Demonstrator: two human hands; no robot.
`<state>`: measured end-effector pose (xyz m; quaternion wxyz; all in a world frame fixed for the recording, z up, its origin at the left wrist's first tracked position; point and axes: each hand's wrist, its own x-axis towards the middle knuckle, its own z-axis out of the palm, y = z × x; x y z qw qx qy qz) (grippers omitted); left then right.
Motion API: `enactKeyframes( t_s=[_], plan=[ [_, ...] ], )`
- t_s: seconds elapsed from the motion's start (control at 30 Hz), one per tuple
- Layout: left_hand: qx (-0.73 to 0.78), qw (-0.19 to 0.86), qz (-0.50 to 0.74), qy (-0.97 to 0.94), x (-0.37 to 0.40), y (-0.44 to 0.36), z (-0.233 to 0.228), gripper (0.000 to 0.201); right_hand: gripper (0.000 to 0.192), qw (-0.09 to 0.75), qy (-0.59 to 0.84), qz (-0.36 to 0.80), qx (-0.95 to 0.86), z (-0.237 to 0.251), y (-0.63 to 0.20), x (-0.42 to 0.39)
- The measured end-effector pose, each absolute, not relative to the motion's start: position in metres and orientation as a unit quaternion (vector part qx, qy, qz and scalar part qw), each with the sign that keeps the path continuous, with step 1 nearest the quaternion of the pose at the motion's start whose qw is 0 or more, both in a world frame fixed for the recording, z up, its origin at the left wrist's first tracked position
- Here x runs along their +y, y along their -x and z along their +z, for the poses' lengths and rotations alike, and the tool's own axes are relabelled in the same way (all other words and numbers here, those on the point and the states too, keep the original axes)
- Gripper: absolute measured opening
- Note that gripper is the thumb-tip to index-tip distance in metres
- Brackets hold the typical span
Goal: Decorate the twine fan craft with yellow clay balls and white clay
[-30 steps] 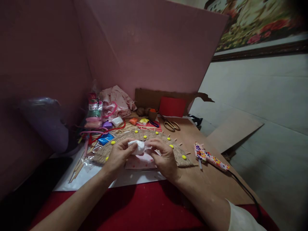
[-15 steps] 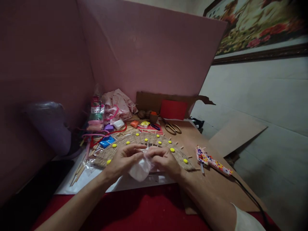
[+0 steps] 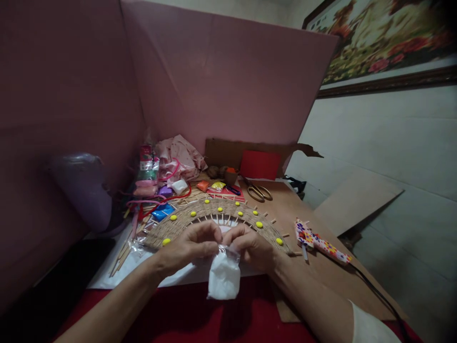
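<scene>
Small clear packet of white clay (image 3: 223, 275): hangs at 6 o'clock below my hands, long axis vertical, its top edge pinched between my left hand (image 3: 191, 243) and right hand (image 3: 252, 245), equally near, above the red surface (image 3: 171, 314).

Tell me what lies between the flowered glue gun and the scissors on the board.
Head view: mostly bare brown board between the glue gun and scissors; only short stick ends by the woven arch edge in.

A red-covered table (image 3: 200, 319) carries a brown board (image 3: 285, 205) and white sheet (image 3: 150, 271).
</scene>
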<state>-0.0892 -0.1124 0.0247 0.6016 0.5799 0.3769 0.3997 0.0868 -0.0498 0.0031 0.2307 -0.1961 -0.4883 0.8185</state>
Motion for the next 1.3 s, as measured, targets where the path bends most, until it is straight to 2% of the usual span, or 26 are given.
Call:
enactKeyframes(
  t_s=[0.13, 0.33, 0.53, 0.7, 0.8, 0.93, 1.13, 1.3],
  plan=[
    [0.369, 0.596, 0.375, -0.606, -0.113, 0.089, 0.026, 0.026, 0.020, 0.205, 0.184, 0.822, -0.497, -0.001, -0.086, -0.050],
    [0.399, 0.510, 0.396, -0.652, -0.114, 0.087, 0.023, 0.028, 0.020, 0.175, 0.169, 0.837, -0.490, -0.002, -0.087, -0.050],
    [0.402, 0.455, 0.430, -0.668, -0.111, 0.088, 0.019, 0.029, 0.029, 0.165, 0.139, 0.833, -0.509, 0.000, -0.087, -0.053],
    [0.412, 0.402, 0.471, -0.669, -0.108, 0.085, 0.017, 0.022, 0.011, 0.228, 0.166, 0.758, -0.588, 0.003, -0.088, -0.051],
    [0.405, 0.355, 0.501, -0.678, -0.108, 0.085, 0.018, 0.020, 0.008, 0.230, 0.173, 0.726, -0.625, 0.005, -0.088, -0.049],
    [0.397, 0.357, 0.512, -0.672, -0.111, 0.084, 0.018, 0.018, 0.009, 0.224, 0.156, 0.740, -0.615, 0.002, -0.088, -0.051],
    [0.390, 0.383, 0.502, -0.670, -0.113, 0.079, 0.014, 0.015, 0.020, 0.199, 0.118, 0.783, -0.577, -0.002, -0.087, -0.056],
    [0.396, 0.346, 0.505, -0.685, -0.113, 0.080, 0.016, 0.014, 0.019, 0.182, 0.091, 0.783, -0.588, 0.001, -0.088, -0.054]
  ],
)
